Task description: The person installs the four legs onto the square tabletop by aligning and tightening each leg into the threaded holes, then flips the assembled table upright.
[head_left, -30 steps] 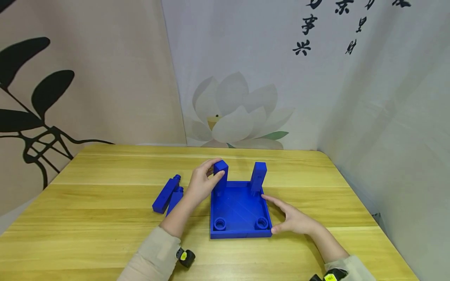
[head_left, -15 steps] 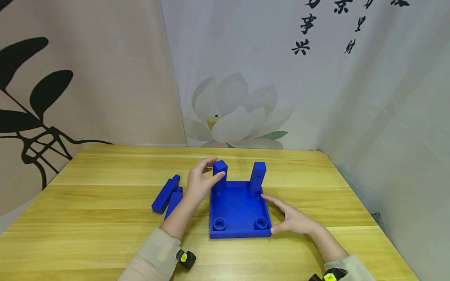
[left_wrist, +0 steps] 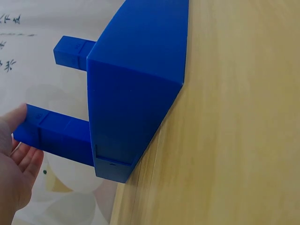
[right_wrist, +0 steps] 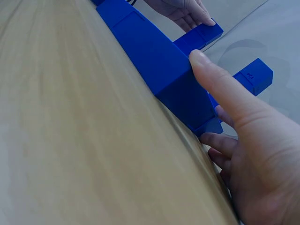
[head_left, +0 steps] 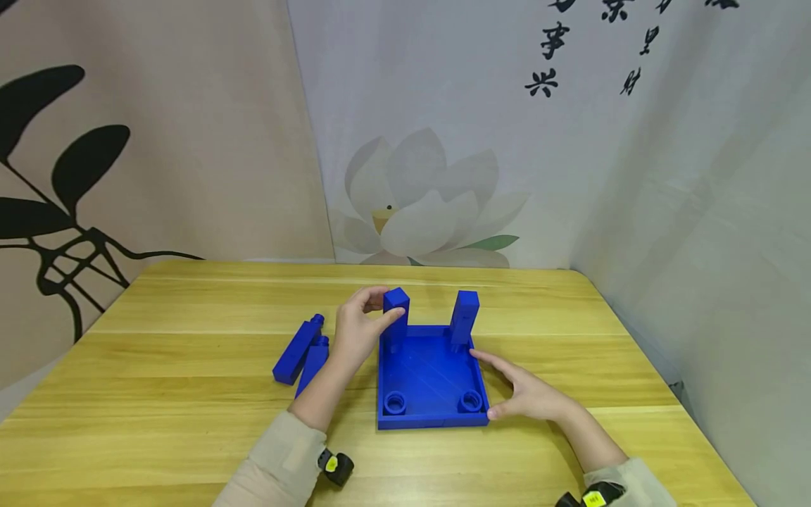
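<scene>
A shallow square blue table top, upturned with its raised rim upward, lies on the wooden table. Round threaded sockets show at its two near corners. At the far left corner stands a blue table leg, which my left hand pinches near its upper end between thumb and fingers. A second leg stands at the far right corner, leaning slightly. Along the right side of the table top rests my right hand, thumb at the near corner and forefinger farther back, both fairly straight. In the right wrist view its thumb touches the rim.
Two loose blue legs with threaded ends lie left of the table top, one partly hidden by my left forearm. A printed cloth hangs behind the wooden table.
The left fingertips have shifted slightly leftward behind the leg, while the thumb stays on its front. My right hand and the table top keep their places.
</scene>
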Demonstrator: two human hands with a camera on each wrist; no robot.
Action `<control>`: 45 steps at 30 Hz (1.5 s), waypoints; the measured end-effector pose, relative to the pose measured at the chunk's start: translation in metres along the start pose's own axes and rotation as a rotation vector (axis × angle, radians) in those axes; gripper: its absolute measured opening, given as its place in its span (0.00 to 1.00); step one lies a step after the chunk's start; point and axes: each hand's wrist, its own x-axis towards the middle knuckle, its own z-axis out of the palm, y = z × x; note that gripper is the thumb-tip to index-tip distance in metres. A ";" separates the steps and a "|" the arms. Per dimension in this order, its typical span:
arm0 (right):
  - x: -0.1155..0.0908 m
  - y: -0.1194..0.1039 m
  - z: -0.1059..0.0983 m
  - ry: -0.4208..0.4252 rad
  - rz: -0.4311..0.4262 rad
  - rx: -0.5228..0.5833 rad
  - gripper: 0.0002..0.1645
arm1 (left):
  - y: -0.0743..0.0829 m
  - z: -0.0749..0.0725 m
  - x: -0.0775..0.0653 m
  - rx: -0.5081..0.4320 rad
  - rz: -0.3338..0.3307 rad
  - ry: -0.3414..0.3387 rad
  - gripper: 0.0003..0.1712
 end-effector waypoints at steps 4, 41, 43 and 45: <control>0.000 -0.001 -0.001 -0.004 -0.007 -0.010 0.57 | 0.000 0.000 0.001 -0.002 0.022 -0.003 0.20; 0.000 -0.001 0.001 0.000 -0.008 0.004 0.57 | 0.001 -0.004 0.004 0.082 0.079 -0.122 0.32; 0.000 -0.001 0.001 0.001 -0.009 0.001 0.57 | 0.003 -0.002 0.004 0.106 0.084 -0.112 0.34; 0.000 0.000 0.001 0.002 -0.011 0.000 0.57 | 0.005 0.001 0.004 0.125 0.081 -0.096 0.35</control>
